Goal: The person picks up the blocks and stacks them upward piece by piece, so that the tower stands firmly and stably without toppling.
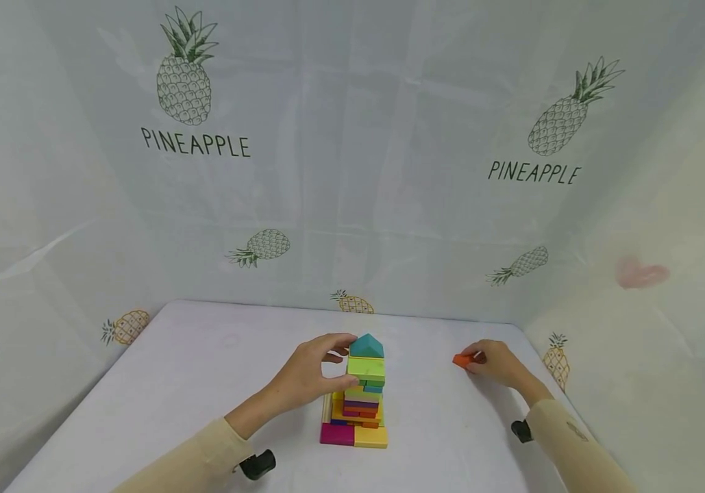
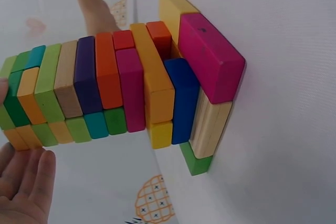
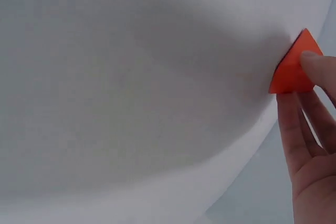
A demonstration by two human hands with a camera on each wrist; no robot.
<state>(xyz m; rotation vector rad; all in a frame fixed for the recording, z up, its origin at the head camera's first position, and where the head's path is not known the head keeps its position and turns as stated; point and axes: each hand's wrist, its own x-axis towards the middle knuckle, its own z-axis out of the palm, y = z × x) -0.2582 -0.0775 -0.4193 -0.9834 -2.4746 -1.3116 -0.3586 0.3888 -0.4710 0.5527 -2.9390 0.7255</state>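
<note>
A tower of coloured blocks (image 1: 362, 397) stands upright on the table, with a teal triangular block (image 1: 366, 346) at its top. My left hand (image 1: 315, 366) is at its upper left side, thumb tip at a lime block (image 1: 366, 370) and index fingertip beside the teal triangle. In the left wrist view its loosely spread fingers (image 2: 42, 177) are right at the tower's side. Out to the right, my right hand (image 1: 497, 363) pinches an orange triangular block (image 3: 294, 66) between thumb and fingers, close over the white surface.
The tower's base has a magenta block (image 2: 212, 59) and a yellow block (image 1: 370, 437) at the front. A white cloth covers the table (image 1: 204, 383). Behind the table hangs a pineapple-print curtain (image 1: 352, 171).
</note>
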